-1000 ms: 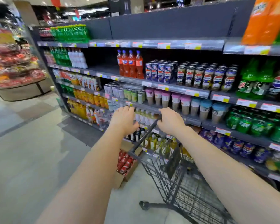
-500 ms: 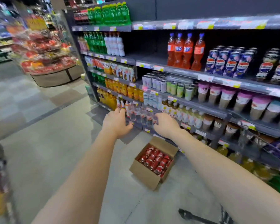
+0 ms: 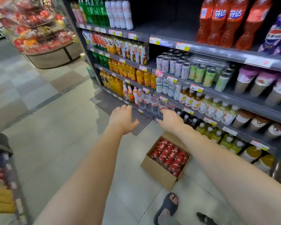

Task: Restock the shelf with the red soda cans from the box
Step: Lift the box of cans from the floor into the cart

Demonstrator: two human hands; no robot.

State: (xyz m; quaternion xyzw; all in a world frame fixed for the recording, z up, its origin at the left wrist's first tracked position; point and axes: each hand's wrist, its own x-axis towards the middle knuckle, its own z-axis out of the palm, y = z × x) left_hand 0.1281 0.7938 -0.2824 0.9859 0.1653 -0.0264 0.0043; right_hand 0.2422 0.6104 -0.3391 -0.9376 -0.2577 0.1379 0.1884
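Observation:
An open cardboard box [image 3: 157, 173] sits on the floor in front of the drinks shelving. Several red soda cans [image 3: 169, 157] lie packed inside it. My left hand [image 3: 122, 119] hovers in the air above the floor, left of the box, fingers relaxed and holding nothing. My right hand [image 3: 170, 120] reaches forward above the box's far end, fingers loose and empty, near the low shelf edge. An empty dark stretch of shelf [image 3: 167, 32] shows between white bottles and orange soda bottles at the top.
Shelves [image 3: 217, 95] full of bottles, cans and cups run along the right. My sandalled foot [image 3: 168, 208] stands just behind the box. A round display stand [image 3: 44, 44] is at the far left. A rack with yellow packs [image 3: 2, 192] is at my near left.
My hands have let go of the shopping cart handle, and the cart has passed out of view. I have come closer to the shelf, and the box now lies under my right forearm.

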